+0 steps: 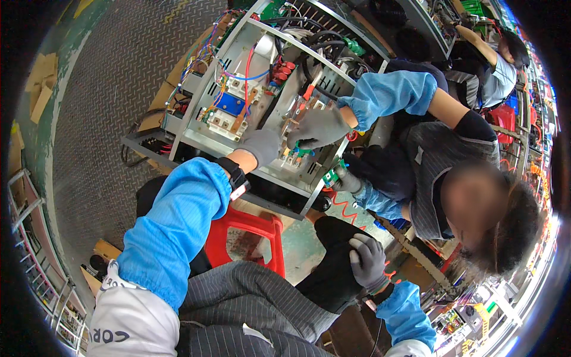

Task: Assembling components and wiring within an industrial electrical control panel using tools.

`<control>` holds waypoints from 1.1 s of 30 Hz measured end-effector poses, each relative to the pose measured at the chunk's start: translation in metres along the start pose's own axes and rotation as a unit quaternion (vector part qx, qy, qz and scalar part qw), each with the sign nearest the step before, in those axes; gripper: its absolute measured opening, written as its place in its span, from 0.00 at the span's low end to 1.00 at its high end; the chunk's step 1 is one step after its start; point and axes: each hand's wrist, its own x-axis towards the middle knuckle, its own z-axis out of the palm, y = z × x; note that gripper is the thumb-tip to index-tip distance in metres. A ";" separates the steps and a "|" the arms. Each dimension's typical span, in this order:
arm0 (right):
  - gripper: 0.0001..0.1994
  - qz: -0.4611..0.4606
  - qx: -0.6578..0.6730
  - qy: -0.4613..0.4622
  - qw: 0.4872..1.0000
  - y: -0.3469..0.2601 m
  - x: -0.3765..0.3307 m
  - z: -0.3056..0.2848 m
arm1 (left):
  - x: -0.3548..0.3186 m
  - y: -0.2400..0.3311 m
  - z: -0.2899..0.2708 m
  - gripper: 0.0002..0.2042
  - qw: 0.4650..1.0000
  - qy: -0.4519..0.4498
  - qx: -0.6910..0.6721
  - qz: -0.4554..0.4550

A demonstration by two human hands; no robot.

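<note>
My left hand (262, 146), in a grey glove, reaches to the front edge of an open metal cabinet (229, 141) full of wiring. Its fingers are hidden, so I cannot tell what they touch or hold. On my dark-clad knee rests my right hand (367, 262), also gloved in grey, its fingers laid out over the cloth with nothing in them. Close to my left hand, a co-worker's gloved hand (324, 128) works over copper-coloured terminals inside the cabinet. The co-worker's other hand (348, 180) holds a small green circuit board (333, 174).
A red plastic stool (275, 238) stands below the cabinet. The co-worker (437, 172) leans in from the right. Loose coloured wires (208, 50) hang over the cabinet's left side, beside a patterned metal floor (128, 71). Another person (498, 74) sits farther back at right.
</note>
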 end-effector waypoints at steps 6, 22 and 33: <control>0.15 -0.003 -0.004 0.009 1.000 0.001 -0.001 0.001 | -0.013 0.003 -0.012 0.10 0.994 0.045 -0.099 -0.007; 0.15 0.003 0.002 0.000 1.000 0.000 0.000 0.002 | -0.001 -0.006 0.006 0.13 0.993 0.068 -0.093 0.017; 0.15 0.006 0.002 0.002 1.000 -0.002 0.002 -0.001 | -0.006 -0.002 -0.003 0.14 0.994 0.058 -0.087 0.017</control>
